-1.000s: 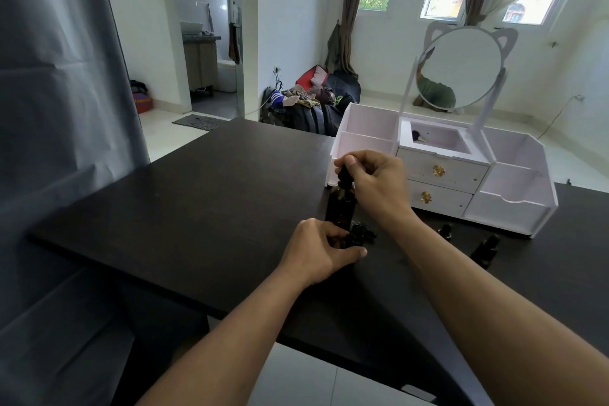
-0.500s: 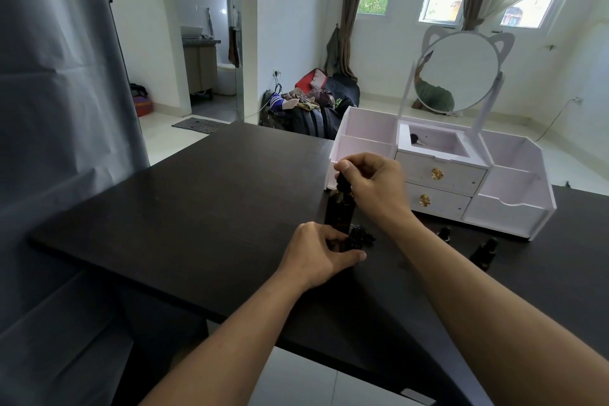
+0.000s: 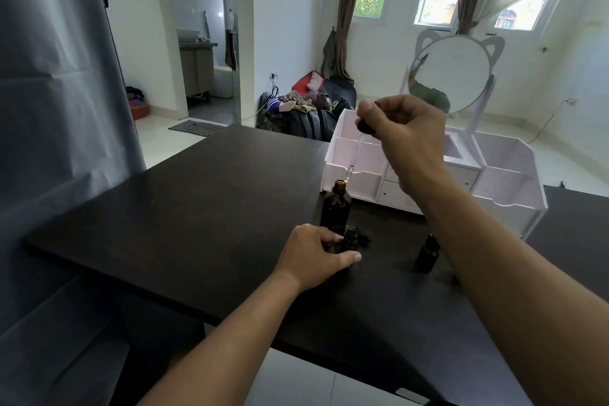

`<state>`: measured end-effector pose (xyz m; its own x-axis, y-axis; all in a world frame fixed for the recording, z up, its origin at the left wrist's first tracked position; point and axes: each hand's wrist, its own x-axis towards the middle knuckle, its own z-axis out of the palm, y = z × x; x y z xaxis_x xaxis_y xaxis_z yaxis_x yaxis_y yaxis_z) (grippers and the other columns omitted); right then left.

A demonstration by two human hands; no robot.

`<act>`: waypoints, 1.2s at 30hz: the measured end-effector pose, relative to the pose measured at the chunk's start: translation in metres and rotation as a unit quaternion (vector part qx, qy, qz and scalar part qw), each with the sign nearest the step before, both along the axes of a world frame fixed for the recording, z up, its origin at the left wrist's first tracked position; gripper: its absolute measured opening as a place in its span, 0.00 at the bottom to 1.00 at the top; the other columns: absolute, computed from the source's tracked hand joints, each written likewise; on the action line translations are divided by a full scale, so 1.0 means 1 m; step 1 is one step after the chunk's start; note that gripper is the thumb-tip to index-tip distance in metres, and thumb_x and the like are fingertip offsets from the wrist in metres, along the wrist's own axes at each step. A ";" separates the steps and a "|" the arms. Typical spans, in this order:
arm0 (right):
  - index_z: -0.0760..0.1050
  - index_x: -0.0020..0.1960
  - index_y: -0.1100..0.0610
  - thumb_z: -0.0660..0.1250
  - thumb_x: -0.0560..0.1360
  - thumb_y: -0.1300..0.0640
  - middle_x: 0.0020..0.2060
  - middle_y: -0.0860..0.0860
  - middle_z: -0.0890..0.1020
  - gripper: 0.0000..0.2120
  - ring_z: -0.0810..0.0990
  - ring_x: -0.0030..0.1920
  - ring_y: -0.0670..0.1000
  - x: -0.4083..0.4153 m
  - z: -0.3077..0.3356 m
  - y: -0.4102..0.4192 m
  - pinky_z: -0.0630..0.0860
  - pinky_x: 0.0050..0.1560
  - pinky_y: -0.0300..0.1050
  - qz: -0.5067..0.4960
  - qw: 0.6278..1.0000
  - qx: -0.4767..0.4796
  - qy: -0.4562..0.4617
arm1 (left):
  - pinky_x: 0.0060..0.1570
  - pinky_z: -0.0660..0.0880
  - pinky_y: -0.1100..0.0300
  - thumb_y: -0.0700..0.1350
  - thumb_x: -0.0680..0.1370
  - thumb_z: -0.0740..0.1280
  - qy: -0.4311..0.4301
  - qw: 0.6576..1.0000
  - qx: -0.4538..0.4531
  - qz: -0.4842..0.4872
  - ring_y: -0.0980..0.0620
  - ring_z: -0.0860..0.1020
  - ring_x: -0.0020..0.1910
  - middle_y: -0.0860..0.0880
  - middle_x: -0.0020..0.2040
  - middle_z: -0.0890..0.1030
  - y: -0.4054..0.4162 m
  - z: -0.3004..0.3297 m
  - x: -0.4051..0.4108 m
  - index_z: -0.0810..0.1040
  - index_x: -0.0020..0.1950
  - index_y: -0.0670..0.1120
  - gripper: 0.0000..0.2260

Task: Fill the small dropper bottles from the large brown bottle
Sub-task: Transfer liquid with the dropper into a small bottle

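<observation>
white vanity organizer [image 3: 507,181] behind bottles, capped dropper bottle [image 3: 427,252] beside forearm

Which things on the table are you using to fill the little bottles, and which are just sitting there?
For the job:
- large brown bottle, open
- dropper, pinched by the right hand
- small open bottle, held by the left hand
- small capped bottle, waiting

Just lying about:
- white organizer with cat-ear mirror
- pile of bags on the floor
</observation>
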<state>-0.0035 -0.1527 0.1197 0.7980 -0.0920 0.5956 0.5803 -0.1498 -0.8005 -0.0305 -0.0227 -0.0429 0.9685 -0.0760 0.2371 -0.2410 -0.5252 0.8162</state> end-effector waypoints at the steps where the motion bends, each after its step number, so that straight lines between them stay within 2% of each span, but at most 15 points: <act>1: 0.79 0.42 0.55 0.74 0.73 0.56 0.37 0.54 0.85 0.05 0.86 0.40 0.53 -0.003 0.002 -0.002 0.83 0.50 0.55 0.004 1.000 0.005 -0.002 | 0.46 0.78 0.63 0.58 0.68 0.76 -0.004 1.000 0.000 -0.002 0.60 0.81 0.41 0.53 0.41 0.84 0.000 0.000 0.000 0.84 0.53 0.46 0.21; 7: 0.79 0.40 0.54 0.74 0.73 0.55 0.38 0.57 0.85 0.06 0.86 0.41 0.57 -0.015 -0.010 -0.013 0.82 0.51 0.59 0.031 0.999 0.003 0.021 | 0.40 0.73 0.68 0.58 0.68 0.76 -0.007 1.000 0.001 -0.010 0.61 0.80 0.38 0.54 0.38 0.82 0.001 -0.001 0.000 0.84 0.51 0.46 0.20; 12: 0.79 0.40 0.54 0.74 0.73 0.55 0.37 0.56 0.85 0.06 0.86 0.42 0.58 -0.019 -0.032 -0.017 0.82 0.51 0.62 0.036 0.999 -0.014 0.038 | 0.39 0.75 0.65 0.57 0.68 0.76 -0.011 1.000 -0.003 -0.005 0.59 0.80 0.36 0.53 0.37 0.83 0.000 0.001 0.000 0.85 0.50 0.46 0.18; 17: 0.78 0.40 0.54 0.74 0.74 0.56 0.36 0.53 0.85 0.06 0.86 0.42 0.56 -0.021 -0.045 -0.015 0.82 0.51 0.62 0.044 0.998 -0.012 0.054 | 0.43 0.80 0.60 0.55 0.69 0.76 -0.009 1.000 0.005 -0.007 0.59 0.81 0.39 0.52 0.40 0.84 -0.001 0.006 -0.003 0.85 0.51 0.48 0.16; 24: 0.78 0.40 0.56 0.73 0.74 0.58 0.36 0.54 0.85 0.06 0.86 0.41 0.57 -0.021 -0.053 -0.013 0.82 0.51 0.61 0.045 0.997 -0.016 0.064 | 0.46 0.80 0.60 0.55 0.69 0.77 0.004 1.000 0.007 0.002 0.60 0.81 0.42 0.54 0.42 0.84 -0.001 0.007 -0.004 0.85 0.53 0.49 0.16; 29: 0.78 0.41 0.58 0.72 0.75 0.59 0.37 0.55 0.85 0.05 0.86 0.41 0.56 -0.021 -0.055 -0.013 0.82 0.51 0.58 0.042 0.996 -0.022 0.073 | 0.46 0.80 0.60 0.55 0.69 0.77 0.008 1.000 0.013 0.008 0.60 0.81 0.42 0.54 0.43 0.83 -0.001 0.007 -0.004 0.84 0.54 0.49 0.17; 33: 0.77 0.41 0.56 0.71 0.75 0.60 0.37 0.55 0.85 0.06 0.86 0.42 0.57 -0.021 -0.055 -0.013 0.82 0.52 0.59 0.046 0.996 -0.011 0.077 | 0.40 0.75 0.66 0.55 0.68 0.77 0.009 1.000 0.012 0.011 0.61 0.79 0.39 0.55 0.40 0.82 -0.002 0.007 -0.005 0.85 0.53 0.49 0.17; 36: 0.77 0.40 0.57 0.71 0.76 0.61 0.37 0.56 0.85 0.06 0.86 0.42 0.57 -0.021 -0.054 -0.014 0.82 0.51 0.58 0.051 0.996 -0.018 0.078 | 0.41 0.76 0.65 0.55 0.69 0.77 0.007 1.000 0.011 0.010 0.60 0.80 0.40 0.54 0.41 0.82 -0.001 0.007 -0.005 0.84 0.53 0.49 0.17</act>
